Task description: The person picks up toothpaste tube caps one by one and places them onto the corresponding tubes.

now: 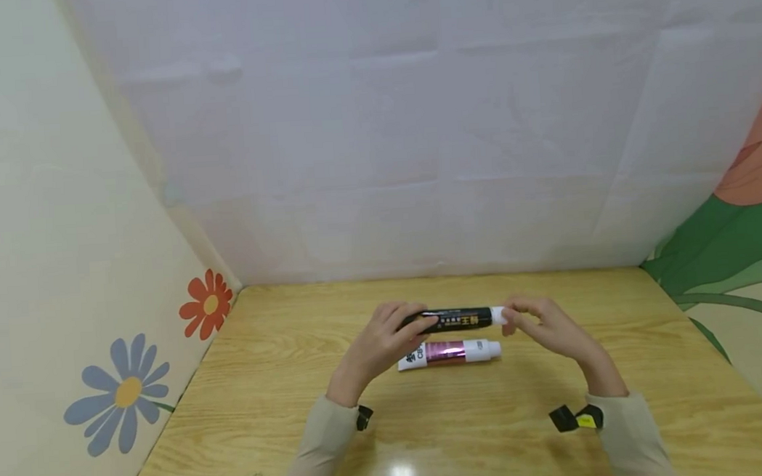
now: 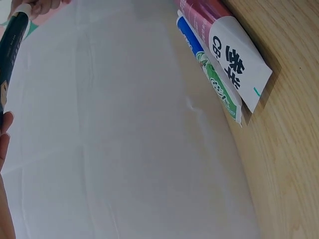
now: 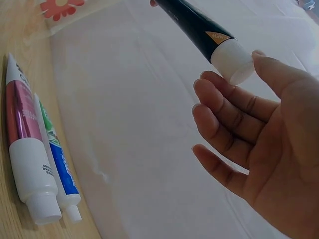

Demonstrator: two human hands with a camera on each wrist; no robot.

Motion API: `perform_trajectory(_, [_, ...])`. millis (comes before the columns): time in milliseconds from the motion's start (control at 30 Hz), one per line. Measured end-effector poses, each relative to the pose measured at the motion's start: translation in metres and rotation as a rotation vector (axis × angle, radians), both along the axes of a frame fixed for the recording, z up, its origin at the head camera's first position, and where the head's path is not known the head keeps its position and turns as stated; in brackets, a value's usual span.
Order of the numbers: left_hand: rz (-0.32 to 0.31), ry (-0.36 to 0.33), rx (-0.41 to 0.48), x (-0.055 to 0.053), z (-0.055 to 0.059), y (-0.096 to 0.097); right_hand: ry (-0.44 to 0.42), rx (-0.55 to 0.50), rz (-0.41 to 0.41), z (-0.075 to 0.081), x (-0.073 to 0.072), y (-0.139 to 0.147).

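Above the table, my left hand grips the back part of a black toothpaste tube with gold lettering. Thumb and fingers of my right hand pinch its white cap at the other end. In the right wrist view the remaining fingers are loosely bent under the cap. Just below the black tube lies a white and pink toothpaste tube on the tabletop. Beside it both wrist views show a smaller green and blue tube, which the head view does not show.
Wood-patterned table underneath everything. A pale cloth-like wall rises at the back edge. The left side panel has a painted blue flower and a red flower; the right panel carries green leaves.
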State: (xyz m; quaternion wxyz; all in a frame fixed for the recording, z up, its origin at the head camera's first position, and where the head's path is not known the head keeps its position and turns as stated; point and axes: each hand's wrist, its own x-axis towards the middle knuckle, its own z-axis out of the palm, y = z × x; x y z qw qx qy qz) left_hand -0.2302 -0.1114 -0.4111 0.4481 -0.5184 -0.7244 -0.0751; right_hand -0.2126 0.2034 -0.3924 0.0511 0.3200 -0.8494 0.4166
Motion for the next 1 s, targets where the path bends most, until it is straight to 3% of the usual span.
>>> perform_trajectory(167, [0.008, 0.005, -0.002, 0.001, 0.001, 0.0, -0.011, 0.009, 0.001, 0.003, 0.002, -0.003])
perform_trajectory(400, [0.006, 0.01, -0.007, 0.001, 0.001, 0.0, -0.04, 0.002, 0.024, 0.027, 0.018, -0.013])
perform_trajectory(500, [0.004, 0.013, -0.011, 0.001, 0.001, 0.0, -0.055, 0.006, 0.017, 0.03, 0.02, -0.014])
perform_trajectory(900, [0.001, 0.01, -0.013, 0.005, 0.003, 0.0, -0.06, -0.056, 0.063, 0.024, 0.018, -0.012])
perform_trajectory(1000, [-0.002, 0.01, -0.006, 0.005, 0.004, -0.001, -0.059, -0.074, 0.078, 0.014, 0.011, -0.007])
